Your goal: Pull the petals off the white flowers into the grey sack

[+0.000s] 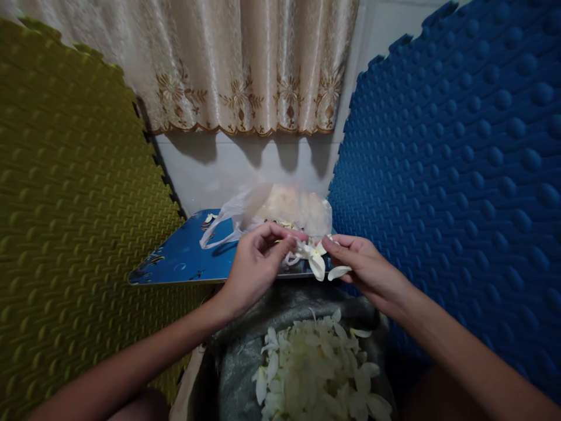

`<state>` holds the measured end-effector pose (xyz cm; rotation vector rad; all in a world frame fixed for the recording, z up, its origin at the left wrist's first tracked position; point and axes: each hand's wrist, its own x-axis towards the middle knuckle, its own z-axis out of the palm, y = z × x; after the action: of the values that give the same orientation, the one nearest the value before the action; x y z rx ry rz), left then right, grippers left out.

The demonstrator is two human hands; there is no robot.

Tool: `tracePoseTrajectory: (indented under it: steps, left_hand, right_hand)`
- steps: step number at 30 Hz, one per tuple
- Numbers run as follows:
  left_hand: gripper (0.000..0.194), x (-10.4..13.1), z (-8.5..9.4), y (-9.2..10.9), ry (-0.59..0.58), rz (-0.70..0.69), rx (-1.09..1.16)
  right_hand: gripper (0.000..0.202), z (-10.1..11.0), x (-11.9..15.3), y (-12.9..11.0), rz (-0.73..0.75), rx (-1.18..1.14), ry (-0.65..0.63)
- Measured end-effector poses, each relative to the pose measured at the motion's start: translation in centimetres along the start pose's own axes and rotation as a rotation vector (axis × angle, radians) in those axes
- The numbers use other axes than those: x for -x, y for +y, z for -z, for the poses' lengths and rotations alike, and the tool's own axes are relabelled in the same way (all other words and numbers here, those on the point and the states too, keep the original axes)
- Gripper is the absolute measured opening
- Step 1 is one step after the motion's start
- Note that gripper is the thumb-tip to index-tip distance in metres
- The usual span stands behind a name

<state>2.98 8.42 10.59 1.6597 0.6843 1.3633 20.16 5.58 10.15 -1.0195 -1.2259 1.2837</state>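
Note:
White flowers (317, 261) hang between my two hands, over the near edge of the blue table. My left hand (260, 257) is closed, thumb and forefinger pinched on the flowers' left side. On their right side my right hand (362, 263) pinches them too, with a long petal hanging below its fingers. Behind the hands a translucent plastic bag (293, 207) with pale contents sits on the table. Below, a heap of white flowers (315, 368) lies on dark grey cloth.
The blue table (188, 251) carries a few loose petals at its far left. A yellow-green foam mat (79, 175) stands on the left and a blue foam mat (460, 164) on the right. A beige curtain (245, 64) hangs against the white wall behind.

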Motion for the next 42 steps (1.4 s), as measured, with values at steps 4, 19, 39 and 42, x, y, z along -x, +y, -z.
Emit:
tracePoseTrajectory:
  steps: [4, 19, 39, 42]
  left_hand:
    - [0.009, -0.7, 0.5, -0.7, 0.181, -0.059, 0.123]
    - [0.012, -1.3, 1.4, -0.9, 0.081, -0.103, 0.112]
    - [0.018, -0.2, 0.1, -0.6, -0.232, 0.207, -0.095]
    - [0.020, -0.3, 0.2, -1.1, -0.197, 0.281, 0.052]
  right_hand:
    - [0.031, 0.4, -0.3, -0.2, 0.011, -0.033, 0.049]
    - [0.029, 1.3, -0.6, 0.2, 0.020, 0.065, 0.137]
    - [0.039, -0.3, 0.3, 0.3, 0.125, 0.251, 0.073]
    - [0.032, -0.2, 0.4, 0.1, 0.079, 0.215, 0.049]
